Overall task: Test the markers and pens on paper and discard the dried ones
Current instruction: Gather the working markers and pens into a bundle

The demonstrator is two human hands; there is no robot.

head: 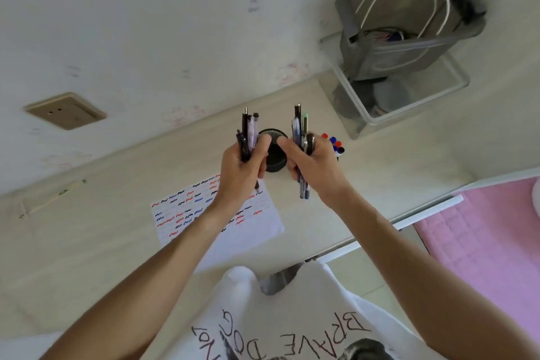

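1. Above the bench (87,242), the left hand (239,166) grips one bunch of pens (248,134); the right hand (312,164) grips another.
2. At 7 o'clock from the hands, the paper (257,225) is full of squiggles, so testing looks mostly done.
3. Sorting into the black cup (273,155) probably remains.

Both hands up over desk (87,228), each w/ a bunch of pens. Left hand (239,172) grips dark + pale pens (248,133), tips up. Right hand (314,165) grips blue/black pens (301,126), ends sticking out above & below fist. Black cup (274,155) on desk between the hands, partly hidden. Markers (336,145) w/ red/blue caps just right of right hand. Paper (181,213) w/ red, blue, black squiggles lies under left forearm. Clear bin (409,96) w/ grey bag (409,23) at far right. Wall socket (65,110) at left. Pink bedding (491,242) at right.
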